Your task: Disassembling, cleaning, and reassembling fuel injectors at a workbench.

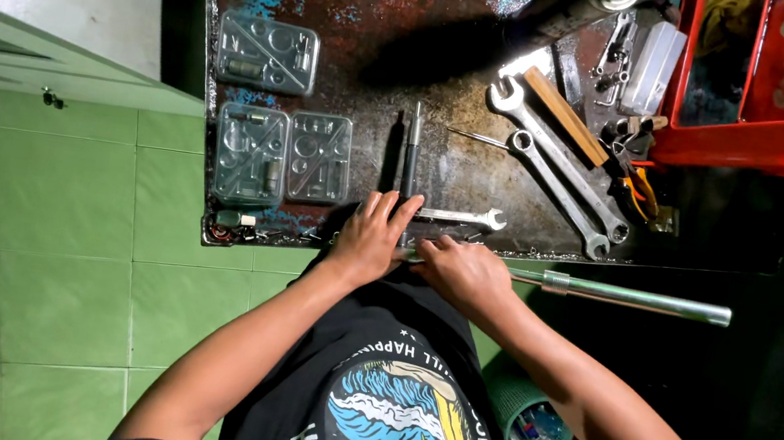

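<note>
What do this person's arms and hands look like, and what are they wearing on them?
Both forearms are bare to above the elbow, with no gloves, watch or rings visible on the left hand or right hand. The person wears a black short-sleeved T-shirt with a colourful wave-and-palm print.

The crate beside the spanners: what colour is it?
Red crate, clearest in the head view.

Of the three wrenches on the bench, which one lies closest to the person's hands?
The short open-ended wrench, lying crosswise just beyond the left hand and right hand. The two longer combination wrenches lie diagonally farther right, near the red crate.
</note>
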